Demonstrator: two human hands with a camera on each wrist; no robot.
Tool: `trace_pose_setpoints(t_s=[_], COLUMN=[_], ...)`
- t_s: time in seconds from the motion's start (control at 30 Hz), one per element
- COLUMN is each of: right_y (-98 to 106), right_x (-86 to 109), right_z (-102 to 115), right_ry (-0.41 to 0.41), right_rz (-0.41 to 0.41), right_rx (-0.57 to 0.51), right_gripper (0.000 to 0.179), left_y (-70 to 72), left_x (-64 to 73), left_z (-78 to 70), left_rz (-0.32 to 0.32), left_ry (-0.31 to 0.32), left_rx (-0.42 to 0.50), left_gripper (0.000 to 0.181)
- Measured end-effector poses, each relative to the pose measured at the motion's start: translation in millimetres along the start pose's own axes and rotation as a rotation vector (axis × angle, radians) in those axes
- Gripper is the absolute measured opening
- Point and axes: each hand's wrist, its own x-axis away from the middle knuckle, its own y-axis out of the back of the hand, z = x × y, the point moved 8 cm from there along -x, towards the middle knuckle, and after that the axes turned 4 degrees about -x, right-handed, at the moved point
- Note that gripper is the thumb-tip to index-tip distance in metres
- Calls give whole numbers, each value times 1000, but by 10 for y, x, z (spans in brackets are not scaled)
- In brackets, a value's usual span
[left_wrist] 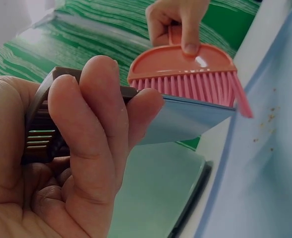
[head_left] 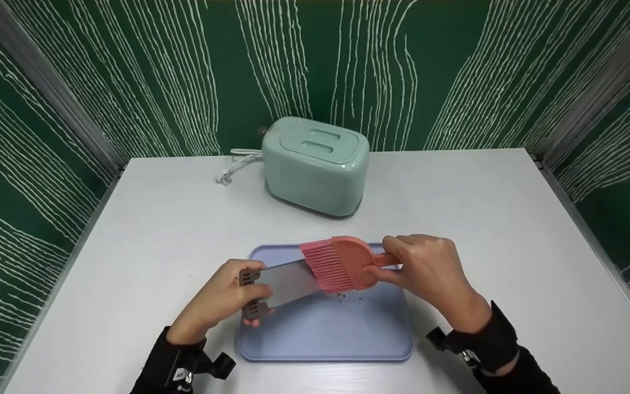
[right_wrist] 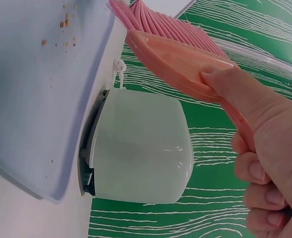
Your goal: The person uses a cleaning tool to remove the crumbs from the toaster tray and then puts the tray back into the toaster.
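My left hand (head_left: 233, 295) grips the brown slotted end of a flat metal crumb tray (head_left: 292, 282), thumb on top and fingers beneath. The crumb tray is tilted above a blue tray (head_left: 326, 339). My right hand (head_left: 430, 265) holds the handle of a small orange brush (head_left: 356, 261), thumb pressed on its head in the right wrist view. Pink bristles (left_wrist: 185, 85) lie against the crumb tray's far end. Crumbs (right_wrist: 64, 24) are scattered on the blue tray below.
A mint-green toaster (head_left: 318, 164) stands behind the blue tray, its white cord (head_left: 235, 164) lying to the left. The white table (head_left: 468, 202) meets green walls (head_left: 457, 76) with wavy white lines at the back and sides.
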Motion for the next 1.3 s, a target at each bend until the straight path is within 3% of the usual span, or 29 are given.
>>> trace_pose_setpoints(t_s=[0.67,0.97,1.3], right_y=[76,192,180], right_x=[-3,5,-4], right_z=[-69,-101,-89], right_ry=[-27,-36,-78], right_rz=[0,-128,-173], right_rx=[31,46,41], right_gripper=[60,63,58], left_y=[-4,-20,-62], left_x=[1,-11,-12], left_z=[8,-14,-21], left_rz=[-4,-22,-28], left_ry=[12,16,16], left_rx=[-28,-70,-51], left_gripper=[15,12,9])
